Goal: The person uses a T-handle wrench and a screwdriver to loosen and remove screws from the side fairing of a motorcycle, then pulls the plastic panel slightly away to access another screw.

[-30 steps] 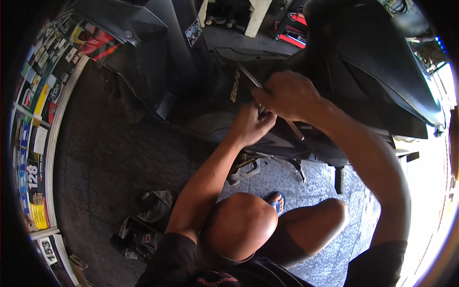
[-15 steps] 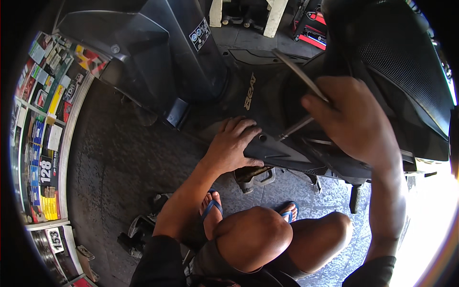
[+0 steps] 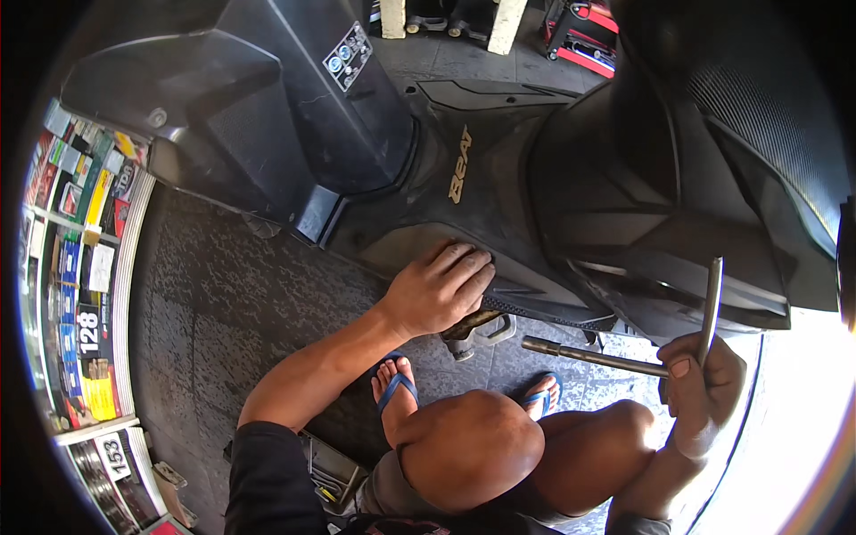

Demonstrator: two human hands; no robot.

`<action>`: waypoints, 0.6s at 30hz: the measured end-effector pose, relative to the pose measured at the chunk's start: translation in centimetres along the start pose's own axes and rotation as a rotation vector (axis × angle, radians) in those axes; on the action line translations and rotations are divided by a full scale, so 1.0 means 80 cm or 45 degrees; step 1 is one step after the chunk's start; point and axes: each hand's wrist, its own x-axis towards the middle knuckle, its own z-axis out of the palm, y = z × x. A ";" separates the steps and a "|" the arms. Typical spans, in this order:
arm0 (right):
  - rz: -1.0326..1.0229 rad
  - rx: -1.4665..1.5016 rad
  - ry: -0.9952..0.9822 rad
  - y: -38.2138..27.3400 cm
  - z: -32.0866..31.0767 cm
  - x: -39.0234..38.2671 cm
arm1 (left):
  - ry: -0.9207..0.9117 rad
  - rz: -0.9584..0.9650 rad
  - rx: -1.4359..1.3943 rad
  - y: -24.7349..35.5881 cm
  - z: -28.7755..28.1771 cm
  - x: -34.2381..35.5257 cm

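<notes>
My left hand (image 3: 439,292) grips the near edge of a black scooter's floorboard (image 3: 504,205), fingers bent over the top and thumb hidden. My right hand (image 3: 701,388) holds a metal T-handle wrench (image 3: 596,355) out beside the scooter's lower right panel. The wrench's long shaft points left, its socket end in the air below the floorboard, while the crossbar stands upright through my fist. The scooter's front panel (image 3: 339,134) rises on the left and its seat-side bodywork (image 3: 669,169) on the right. A metal part (image 3: 473,337) hangs beneath the floorboard edge.
Packed shelves (image 3: 89,267) of boxed goods line the left. My knees (image 3: 477,446) and sandalled feet (image 3: 392,388) are below the scooter. A metal tool tray (image 3: 325,464) lies by my left leg. A red tool cart (image 3: 580,45) and pale wooden legs (image 3: 499,31) stand at the back.
My right hand has carried the wrench off the floorboard, down and to the right. My left hand has left the wrench and moved down onto the floorboard's edge.
</notes>
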 end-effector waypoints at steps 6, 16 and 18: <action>-0.019 0.130 0.035 0.008 -0.005 -0.004 | 0.202 -0.049 -0.163 0.002 -0.008 0.018; 0.037 0.062 0.090 0.023 -0.008 -0.017 | 0.409 -0.810 -0.812 0.011 -0.015 0.021; 0.021 -0.025 0.081 0.031 -0.010 -0.018 | 0.455 -0.809 -0.821 0.008 -0.016 0.022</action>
